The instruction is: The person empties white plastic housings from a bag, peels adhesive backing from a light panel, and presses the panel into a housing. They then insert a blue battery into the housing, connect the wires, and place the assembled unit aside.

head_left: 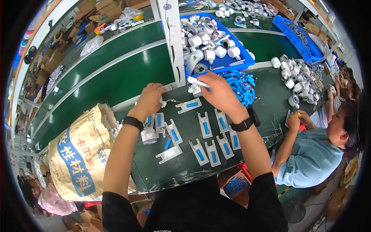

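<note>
My right hand (218, 91) holds a flat white plastic piece (197, 82) at the back of the dark green bench (266, 104), beside a heap of small blue cylinders (241, 85). My left hand (150, 98) is closed on a small white part (163, 103) with thin wires. Between the hands lies a white holder with a blue cylinder in it (188, 105). Several more filled white holders (212, 145) lie in rows nearer to me. One white holder without a cylinder (169, 154) and a loose blue cylinder (167, 144) rest at the front left.
A blue bin (245, 52) holding white plastic housings stands behind my hands beside a white post (172, 42). A tan printed sack (79, 154) sits at my left. A person in a light blue shirt (309, 154) works at my right near more white housings (297, 77).
</note>
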Demonstrator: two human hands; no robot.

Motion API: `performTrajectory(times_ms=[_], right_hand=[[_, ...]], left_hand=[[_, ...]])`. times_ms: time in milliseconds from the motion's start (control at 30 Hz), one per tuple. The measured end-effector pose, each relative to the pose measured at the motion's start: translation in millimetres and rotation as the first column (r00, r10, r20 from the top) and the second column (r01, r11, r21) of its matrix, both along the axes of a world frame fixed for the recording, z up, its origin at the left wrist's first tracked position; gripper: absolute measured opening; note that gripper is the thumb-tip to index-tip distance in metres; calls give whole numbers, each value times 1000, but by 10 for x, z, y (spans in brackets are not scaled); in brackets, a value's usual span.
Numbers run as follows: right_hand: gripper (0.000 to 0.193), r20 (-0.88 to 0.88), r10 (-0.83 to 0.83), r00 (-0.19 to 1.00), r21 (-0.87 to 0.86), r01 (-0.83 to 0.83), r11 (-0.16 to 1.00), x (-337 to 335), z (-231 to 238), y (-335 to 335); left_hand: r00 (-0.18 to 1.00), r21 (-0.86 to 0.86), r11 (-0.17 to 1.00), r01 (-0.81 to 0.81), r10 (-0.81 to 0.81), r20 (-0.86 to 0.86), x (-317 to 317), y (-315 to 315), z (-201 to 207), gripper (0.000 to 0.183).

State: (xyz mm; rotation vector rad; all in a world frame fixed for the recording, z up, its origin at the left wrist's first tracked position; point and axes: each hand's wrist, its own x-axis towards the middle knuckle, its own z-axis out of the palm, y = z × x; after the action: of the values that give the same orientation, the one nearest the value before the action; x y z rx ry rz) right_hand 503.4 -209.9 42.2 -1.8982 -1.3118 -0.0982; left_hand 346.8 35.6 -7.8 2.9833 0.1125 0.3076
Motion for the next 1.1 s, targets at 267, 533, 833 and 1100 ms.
performTrajectory(times_ms=[267, 533, 833, 1100], right_hand=[[31, 519, -46, 854, -212, 180, 961, -362, -575, -518], [44, 335, -124, 934, -208, 202, 957, -447, -973, -626], [41, 143, -240, 960, -25, 246, 969, -297, -633, -438], [27, 15, -1, 1000, -273, 5, 962, -115, -687, -209]], left_hand=[[986, 115, 993, 20, -1, -167, 232, -317, -128, 30], [951, -171, 977, -129, 73, -302, 372, -211, -246, 19], [963, -337, 938, -85, -9, -270, 338, -118, -269, 22], [973, -371, 927, -59, -31, -230, 291, -81, -289, 19]])
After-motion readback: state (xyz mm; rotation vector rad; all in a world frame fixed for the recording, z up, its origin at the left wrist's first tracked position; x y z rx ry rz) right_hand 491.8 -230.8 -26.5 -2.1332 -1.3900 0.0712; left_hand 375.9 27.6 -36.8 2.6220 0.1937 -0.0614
